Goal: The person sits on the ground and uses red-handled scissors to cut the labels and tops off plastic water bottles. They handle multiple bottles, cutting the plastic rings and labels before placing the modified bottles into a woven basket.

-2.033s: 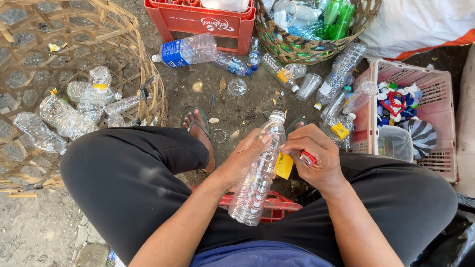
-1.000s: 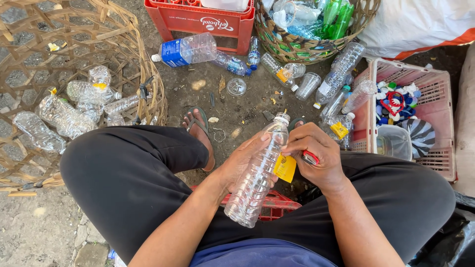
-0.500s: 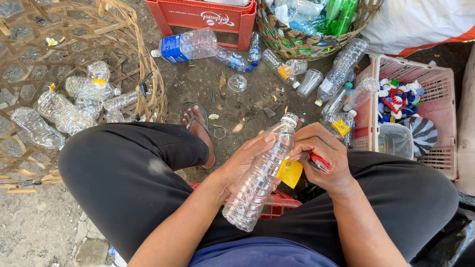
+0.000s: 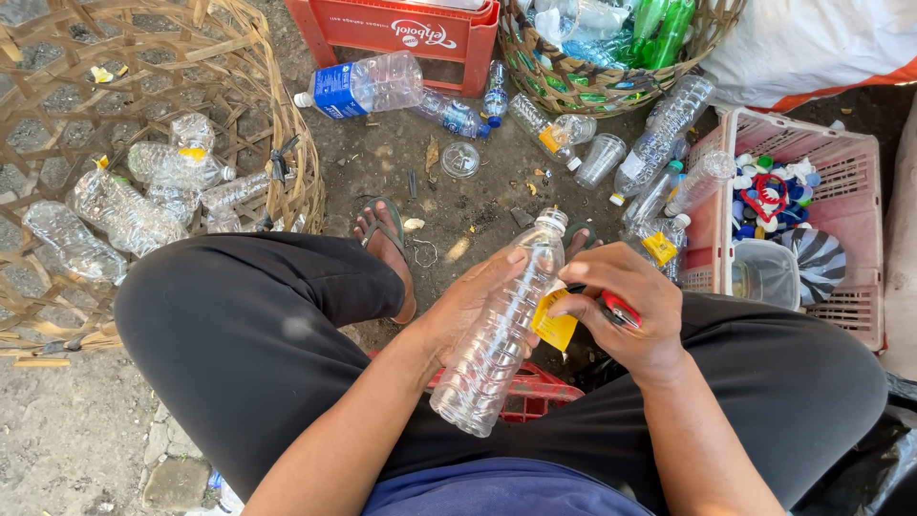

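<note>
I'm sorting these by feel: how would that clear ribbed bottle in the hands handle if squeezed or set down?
The clear ribbed bottle looks empty, so probably light. Its thin walls would likely dent, as the crumpled bottles in the woven basket suggest. Laid down, its round body would probably roll.

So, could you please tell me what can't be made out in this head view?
- Red tool: mostly hidden inside the right hand; its kind is unclear.
- Yellow label: whether attached to the bottle in the left hand is hidden by fingers.
- Red crate: cut off by the top edge.
</note>
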